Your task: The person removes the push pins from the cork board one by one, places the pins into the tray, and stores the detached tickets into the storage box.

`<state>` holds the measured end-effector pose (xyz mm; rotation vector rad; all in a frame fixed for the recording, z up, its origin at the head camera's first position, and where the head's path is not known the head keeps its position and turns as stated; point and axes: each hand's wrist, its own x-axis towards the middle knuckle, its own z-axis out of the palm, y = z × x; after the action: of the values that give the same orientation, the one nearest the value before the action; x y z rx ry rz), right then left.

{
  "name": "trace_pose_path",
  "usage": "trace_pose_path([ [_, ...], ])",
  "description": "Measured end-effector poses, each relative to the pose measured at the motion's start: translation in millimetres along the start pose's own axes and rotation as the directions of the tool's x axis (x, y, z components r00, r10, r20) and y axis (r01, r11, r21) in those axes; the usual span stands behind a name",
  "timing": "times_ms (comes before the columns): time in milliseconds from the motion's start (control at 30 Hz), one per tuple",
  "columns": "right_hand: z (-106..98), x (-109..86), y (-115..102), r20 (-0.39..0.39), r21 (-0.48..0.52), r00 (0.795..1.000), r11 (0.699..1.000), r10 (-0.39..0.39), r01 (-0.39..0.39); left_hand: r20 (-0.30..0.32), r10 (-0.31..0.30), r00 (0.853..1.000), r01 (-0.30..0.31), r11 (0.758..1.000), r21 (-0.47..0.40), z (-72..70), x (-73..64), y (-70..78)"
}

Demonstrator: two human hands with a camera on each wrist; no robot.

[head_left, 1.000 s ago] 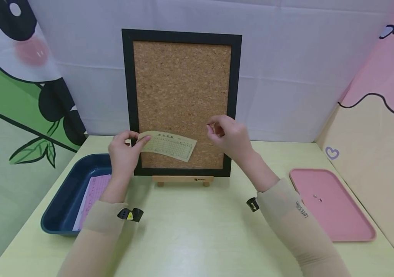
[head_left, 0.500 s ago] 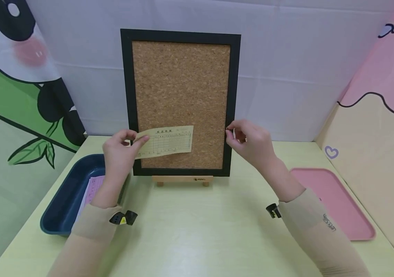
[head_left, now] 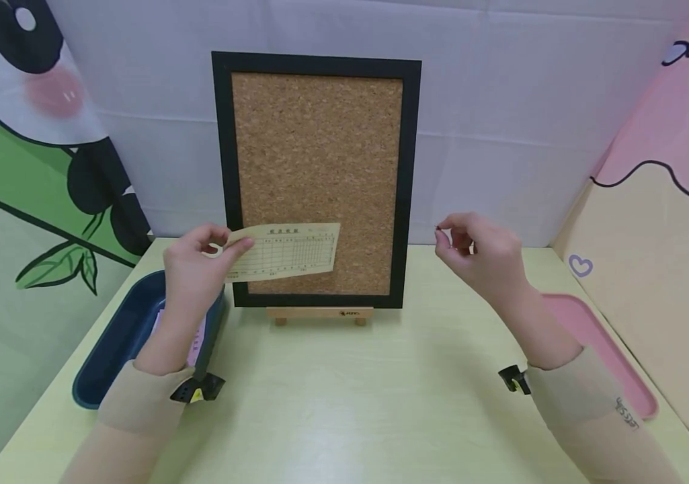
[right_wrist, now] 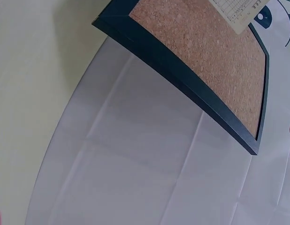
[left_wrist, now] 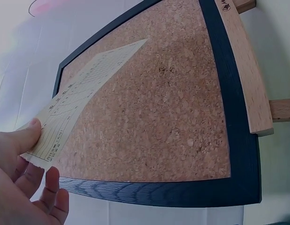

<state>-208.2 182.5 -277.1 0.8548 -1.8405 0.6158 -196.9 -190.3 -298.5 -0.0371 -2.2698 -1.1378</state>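
Observation:
A pale yellow printed paper slip (head_left: 286, 252) is pinched at its left end between the thumb and fingers of my left hand (head_left: 199, 269). The slip stretches rightward in front of the lower part of a cork board (head_left: 320, 154) in a black frame. In the left wrist view, the slip (left_wrist: 84, 89) slants across the cork, with the left hand (left_wrist: 23, 173) at its near end. My right hand (head_left: 483, 259) is raised right of the frame, thumb and index fingertip pinching a tiny dark thumbtack-like piece (head_left: 437, 228). The right wrist view catches only bits of that hand at its edges.
The board stands on a small wooden easel (head_left: 320, 312). At the left is a navy blue tray (head_left: 93, 363) with pink printed slips (head_left: 197, 344), partly behind the left forearm. A pink tray (head_left: 592, 329) lies at the right, partly covered by the right arm.
My right hand has moved right, from before the cork to beyond the frame, still pinching. The left hand has shifted slightly left; the slip's free end has swung up and flattened.

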Motion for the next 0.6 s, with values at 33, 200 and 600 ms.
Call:
trace_pose_path([
  [33, -3.1, -0.6, 0.4, -0.005, -0.003, 1.0, 1.0, 0.002, -0.002, 0.008, -0.001, 1.0, 0.001, 1.0, 0.011, -1.7, -0.1, 0.8],
  [200, -16.9, -5.5, 3.1, -0.055, -0.002, 0.998, 1.0, 0.0, 0.0, 0.046, -0.007, 0.999, 0.005, 0.999, 0.034, -11.1, -1.9, 4.0],
  [600, -48.4, -23.8, 6.6, -0.149, -0.045, 0.988, 0.997, 0.048, -0.055, 0.092, -0.038, 0.995, 0.031, 0.996, 0.08, -32.6, -8.8, 4.2],
])
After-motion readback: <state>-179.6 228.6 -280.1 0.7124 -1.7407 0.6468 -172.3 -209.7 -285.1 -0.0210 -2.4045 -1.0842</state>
